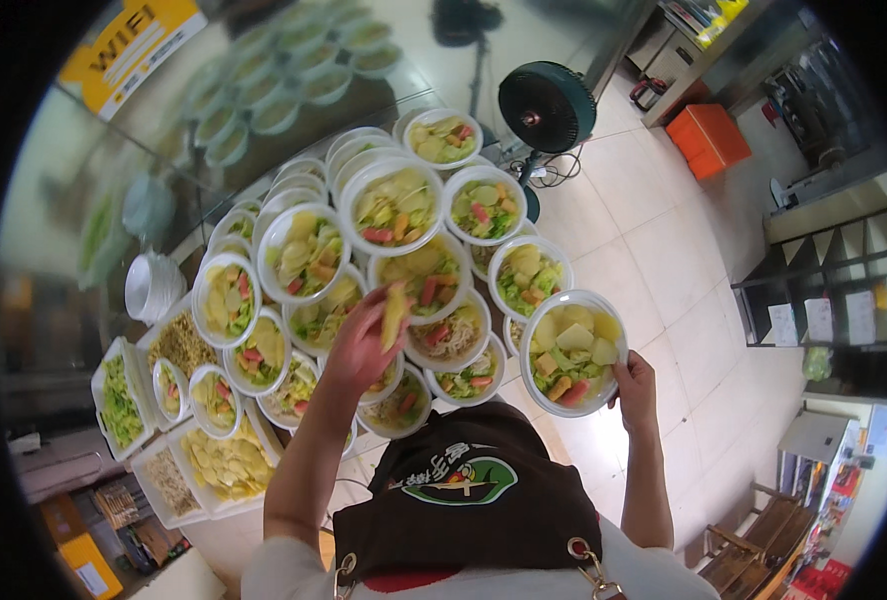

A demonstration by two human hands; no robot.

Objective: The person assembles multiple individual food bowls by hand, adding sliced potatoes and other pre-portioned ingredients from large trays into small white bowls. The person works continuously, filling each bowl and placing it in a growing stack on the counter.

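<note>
My left hand (362, 342) is raised over the stacked bowls, its fingers closed on a few pale yellow slices (395, 316) that look like potato. Out to the right, my right hand (636, 388) grips the rim of a white round bowl (576, 352), holding it level in the air. Yellow slices, green lettuce, tan cubes and pinkish-red pieces fill that bowl. Below my left hand, a bowl with noodles (448, 334) shows. Around it stand many similar filled bowls, such as a large one (394, 205) on top of the pile, stacked in overlapping layers.
At the left are tubs of yellow slices (226, 462), chopped lettuce (122, 400), and shredded pale food (171, 487). A stack of white bowls (154, 287) stands behind them. A dark fan (547, 107) is beyond the pile. An orange box (709, 140) and shelves (824, 280) stand right.
</note>
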